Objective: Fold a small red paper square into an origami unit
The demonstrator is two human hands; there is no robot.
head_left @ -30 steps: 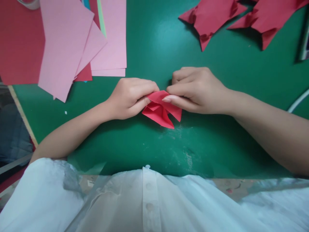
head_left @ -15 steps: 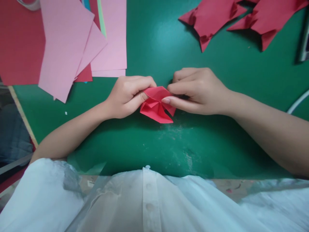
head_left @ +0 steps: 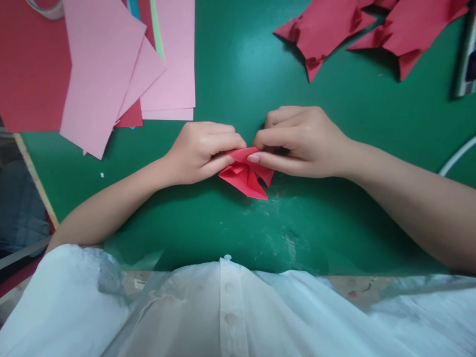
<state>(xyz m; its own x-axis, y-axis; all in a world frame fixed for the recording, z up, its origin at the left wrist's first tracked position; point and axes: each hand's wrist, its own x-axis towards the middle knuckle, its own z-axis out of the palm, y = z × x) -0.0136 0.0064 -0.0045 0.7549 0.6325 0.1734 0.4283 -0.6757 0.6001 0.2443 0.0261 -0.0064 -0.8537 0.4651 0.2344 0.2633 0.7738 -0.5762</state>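
Between my two hands is a piece of folded red paper (head_left: 245, 178), with creased flaps and pointed corners hanging toward me. My left hand (head_left: 208, 151) is closed on its upper left edge, thumb on the near side and fingers curled behind. From the other side, my right hand (head_left: 305, 141) pinches the upper right part, its thumb lying on the paper and its index finger bent behind it. The fingertips of both hands are close together at the top edge. My fingers hide the back of the paper.
Red folded paper figures (head_left: 327, 29) lie at the top right of the green table (head_left: 230, 89). Pink sheets (head_left: 100, 74) and red sheets (head_left: 29, 74) overlap at the top left, with a white roll (head_left: 48, 9) on them. A white cable (head_left: 457, 156) and a dark-and-silver object (head_left: 467, 64) are at the right edge.
The folded paper has tilted, and its near corner has come down toward me. My fingertips have drawn closer together at the top edge, with the left hand shifted slightly right.
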